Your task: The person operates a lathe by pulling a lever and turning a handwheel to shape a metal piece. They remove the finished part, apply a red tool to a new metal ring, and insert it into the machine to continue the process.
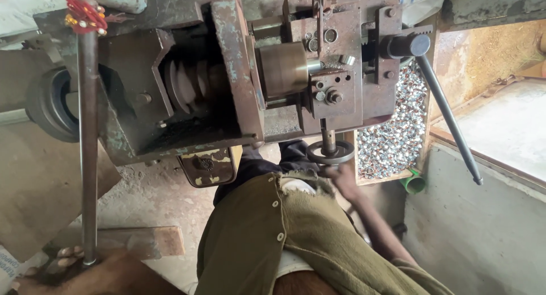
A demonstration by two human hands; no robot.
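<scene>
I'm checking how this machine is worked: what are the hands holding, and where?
The right hand grips the rim of the small handwheel under the machine. The left hand holds the long metal rod at its lower end.

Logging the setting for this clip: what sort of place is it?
Probably a small metalworking shop: a worn, rusty lathe-like machine, a wooden tray of small metal pieces, and the right hand at its handwheel.

The left hand (pixel 54 264) is cut off by the bottom edge, and its grip on the long metal rod (pixel 87 141) cannot be made out. The right hand (pixel 343 178) is blurred and partly hidden under the small handwheel (pixel 330 153). The far top of the rusty machine (pixel 227 62) is cut off.
</scene>
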